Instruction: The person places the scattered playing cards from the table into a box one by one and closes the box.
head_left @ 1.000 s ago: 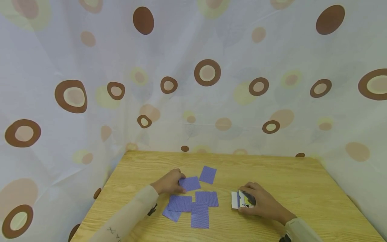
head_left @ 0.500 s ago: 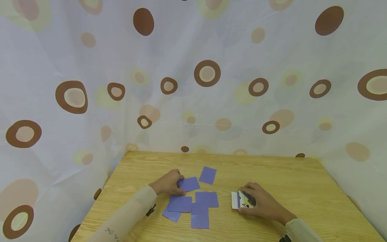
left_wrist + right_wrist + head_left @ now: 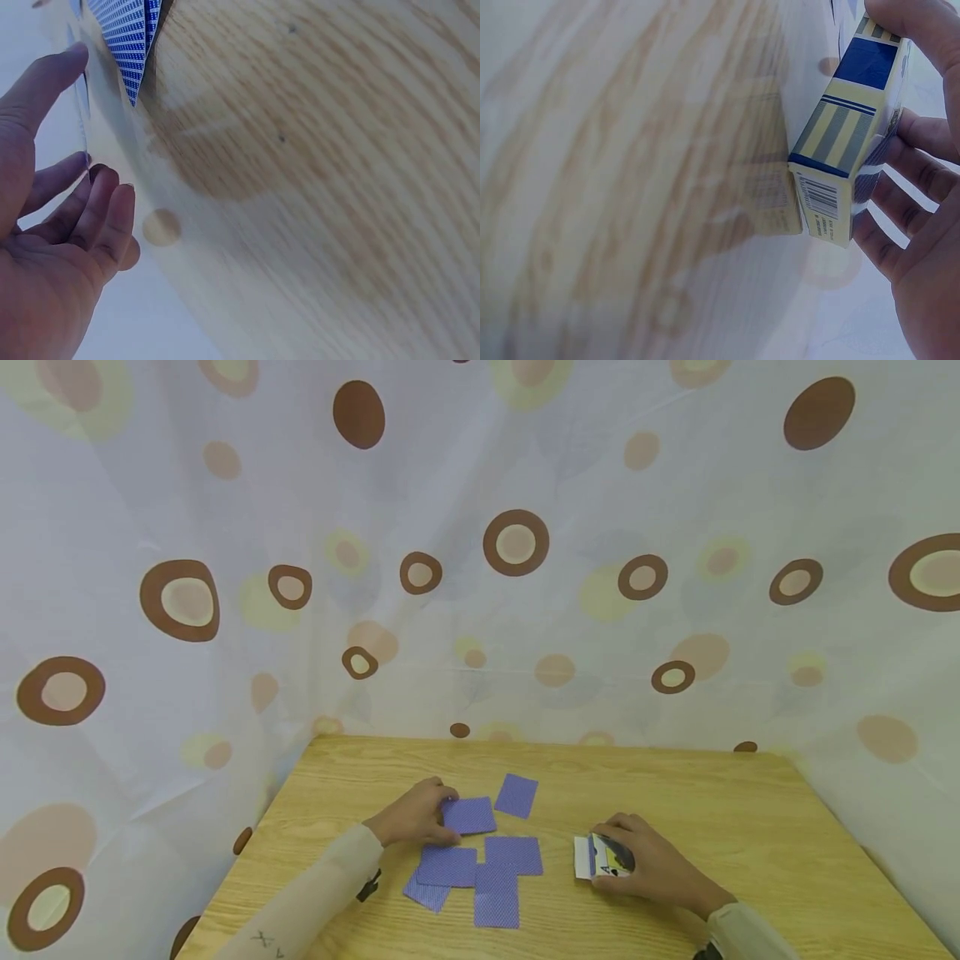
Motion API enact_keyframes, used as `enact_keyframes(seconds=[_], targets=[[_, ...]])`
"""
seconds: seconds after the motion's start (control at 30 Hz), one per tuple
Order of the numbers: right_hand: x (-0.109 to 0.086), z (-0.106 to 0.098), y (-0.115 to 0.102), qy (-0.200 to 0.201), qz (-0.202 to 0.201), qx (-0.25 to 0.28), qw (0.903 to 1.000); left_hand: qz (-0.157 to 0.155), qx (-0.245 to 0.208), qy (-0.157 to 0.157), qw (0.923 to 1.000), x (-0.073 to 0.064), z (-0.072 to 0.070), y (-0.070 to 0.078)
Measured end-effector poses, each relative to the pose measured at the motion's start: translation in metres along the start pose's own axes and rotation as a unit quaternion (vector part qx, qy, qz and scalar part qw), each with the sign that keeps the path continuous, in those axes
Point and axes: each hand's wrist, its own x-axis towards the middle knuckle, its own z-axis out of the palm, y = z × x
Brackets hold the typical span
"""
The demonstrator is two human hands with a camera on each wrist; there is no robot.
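Note:
My left hand [image 3: 417, 812] holds a blue-backed playing card [image 3: 470, 816] at its left end, thumb on the near edge and fingers on the far edge. In the left wrist view that card is seen almost edge-on between thumb and fingertips. My right hand [image 3: 647, 860] grips a card box [image 3: 847, 105] across its long sides, thumb on one side and fingers on the other. The box's white flap [image 3: 582, 857] sticks out to the left, toward the cards. Whether cards lie inside the box cannot be seen.
Several more face-down cards lie on the wooden table [image 3: 637, 785]. One card [image 3: 517, 795] is at the back, and overlapping cards [image 3: 497, 895] lie nearer the front. Behind and beside the table hangs a dotted white curtain [image 3: 450, 485].
The left hand shifts slightly left, and the card in it turns a little so that its edges lie more level. The right hand and the box stay where they were.

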Motion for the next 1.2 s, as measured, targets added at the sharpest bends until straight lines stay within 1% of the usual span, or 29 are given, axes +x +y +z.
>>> enact_keyframes(seconds=[0.17, 0.43, 0.73, 0.93, 1.2], targets=[[0.001, 0.002, 0.001, -0.006, 0.004, 0.006, 1.0, -0.002, -0.001, 0.002, 1.0, -0.002, 0.0, 0.001], [0.002, 0.001, 0.001, -0.011, 0.006, 0.002, 0.9999, 0.011, -0.004, 0.003, 0.9999, -0.003, -0.002, 0.005], [0.003, 0.001, -0.001, -0.017, 0.004, -0.004, 0.9998, 0.006, -0.005, 0.004, 1.0, -0.004, -0.002, 0.009], [0.004, 0.001, 0.0, -0.014, 0.001, -0.002, 0.9999, 0.004, -0.025, 0.007, 0.9997, -0.003, 0.0, 0.012], [0.004, 0.0, -0.002, -0.023, 0.004, -0.001, 0.9997, 0.013, -0.048, 0.013, 0.9987, -0.001, 0.002, 0.02]])
